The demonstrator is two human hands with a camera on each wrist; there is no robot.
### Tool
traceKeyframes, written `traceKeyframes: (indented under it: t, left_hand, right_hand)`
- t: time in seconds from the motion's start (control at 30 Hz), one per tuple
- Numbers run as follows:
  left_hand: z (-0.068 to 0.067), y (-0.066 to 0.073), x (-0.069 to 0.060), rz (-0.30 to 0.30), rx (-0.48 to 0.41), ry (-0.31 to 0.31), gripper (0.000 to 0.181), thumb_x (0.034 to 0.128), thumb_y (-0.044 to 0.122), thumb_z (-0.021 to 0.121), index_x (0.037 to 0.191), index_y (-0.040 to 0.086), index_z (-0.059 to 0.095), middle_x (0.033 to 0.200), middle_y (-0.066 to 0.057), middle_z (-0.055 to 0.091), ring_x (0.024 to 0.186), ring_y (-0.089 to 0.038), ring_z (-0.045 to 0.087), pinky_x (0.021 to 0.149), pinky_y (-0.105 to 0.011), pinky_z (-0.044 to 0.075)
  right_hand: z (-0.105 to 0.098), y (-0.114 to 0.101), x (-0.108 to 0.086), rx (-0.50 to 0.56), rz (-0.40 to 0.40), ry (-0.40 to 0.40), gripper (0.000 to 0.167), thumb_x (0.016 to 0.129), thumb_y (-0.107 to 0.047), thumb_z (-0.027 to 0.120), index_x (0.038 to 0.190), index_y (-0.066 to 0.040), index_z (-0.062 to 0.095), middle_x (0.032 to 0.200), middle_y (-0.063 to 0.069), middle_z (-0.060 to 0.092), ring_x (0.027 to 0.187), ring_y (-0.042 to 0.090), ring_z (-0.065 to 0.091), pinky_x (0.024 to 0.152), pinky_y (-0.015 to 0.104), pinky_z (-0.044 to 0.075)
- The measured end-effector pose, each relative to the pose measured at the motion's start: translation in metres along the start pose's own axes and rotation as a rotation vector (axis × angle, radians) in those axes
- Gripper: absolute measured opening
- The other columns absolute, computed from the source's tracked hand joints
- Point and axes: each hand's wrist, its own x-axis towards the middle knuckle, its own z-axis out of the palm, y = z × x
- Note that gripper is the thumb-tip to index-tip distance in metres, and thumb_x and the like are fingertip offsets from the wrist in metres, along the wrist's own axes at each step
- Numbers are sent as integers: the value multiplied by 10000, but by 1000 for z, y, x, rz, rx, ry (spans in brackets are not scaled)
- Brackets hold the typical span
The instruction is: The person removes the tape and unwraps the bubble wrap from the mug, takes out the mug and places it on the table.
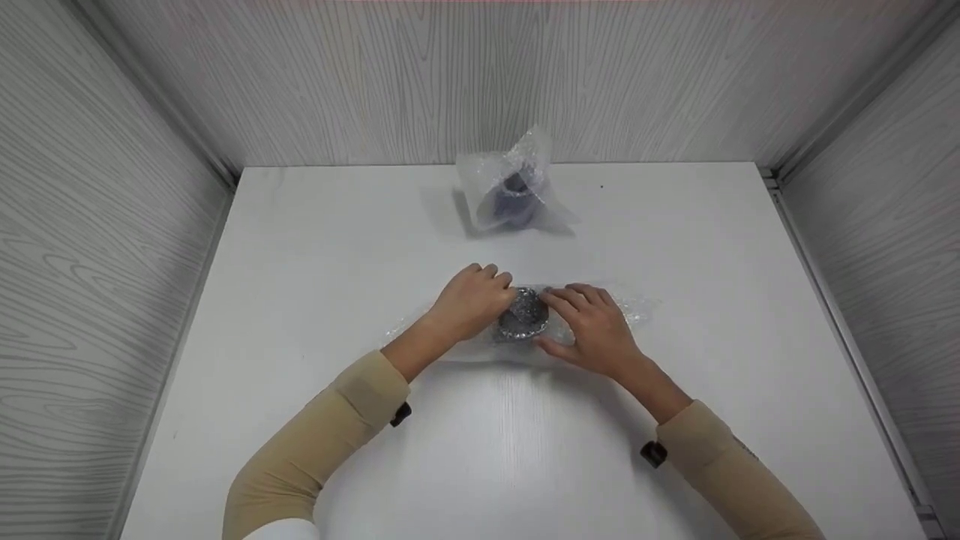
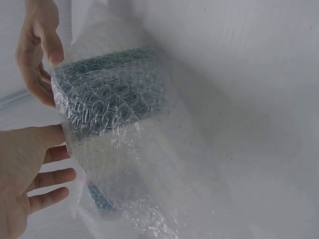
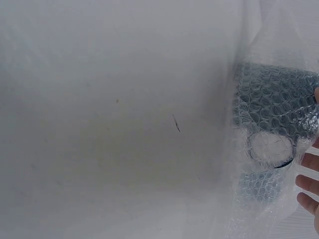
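Note:
A dark cup [image 1: 523, 315] stands upright at the middle of the table, inside a sheet of bubble wrap [image 1: 480, 349] that spreads out to both sides. In the right wrist view, a pale oval with a dark edge shows through the plastic beside the cup; whether it is a handle I cannot tell. My left hand [image 1: 474, 298] holds the wrapped cup at the left of its rim, with several fingers splayed out behind. Thumb and fingers of my right hand [image 1: 598, 330] grip its right side. In the left wrist view, the right thumb presses the wrapped rim [image 2: 59, 74].
Behind the hands, near the back wall [image 1: 375, 82], a bluish-purple item [image 1: 515, 196] stands in its own loose bubble wrap [image 1: 484, 176]. Wood-grain panels [image 1: 90, 285] border the white table [image 1: 480, 465] on the left, right and back.

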Motion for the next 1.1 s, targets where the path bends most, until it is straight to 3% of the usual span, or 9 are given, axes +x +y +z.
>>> traceKeyframes:
  t: [0.27, 0.43, 0.8, 1.1]
  left_hand:
    - [1, -2, 0, 29, 9, 11, 104, 953, 145, 734, 1042, 140, 788, 1012, -27, 782, 902, -215, 737, 764, -332, 616]
    - [1, -3, 2, 38, 4, -20, 127, 948, 137, 745, 1066, 136, 792, 1046, -25, 790, 933, -205, 742, 806, -327, 623]
    - [-1, -4, 9, -10, -82, -59, 104, 971, 118, 699, 1017, 103, 791, 981, -49, 791, 875, -237, 738, 763, -358, 614]
    - [-2, -8, 10, 5, -93, -53, 90, 968, 110, 702, 979, 102, 791, 951, -46, 794, 842, -235, 735, 739, -356, 614]
  right_hand:
    - [-1, 0, 1, 4, -12, 15, 691, 871, -591, 786, 1378, -134, 680, 1296, 75, 733, 1196, 319, 670, 1011, 517, 563]
    - [-2, -1, 0, -9, -14, 12, 696, 865, -579, 799, 1383, -133, 674, 1292, 77, 729, 1203, 323, 665, 1009, 524, 560]
    - [-3, -1, 0, -6, -14, -1, 699, 864, -588, 803, 1392, -151, 665, 1313, 71, 715, 1218, 327, 657, 1011, 537, 554]
    - [-4, -1, 0, -2, -20, 7, 698, 861, -568, 815, 1402, -158, 654, 1333, 67, 699, 1230, 324, 649, 1015, 528, 552]
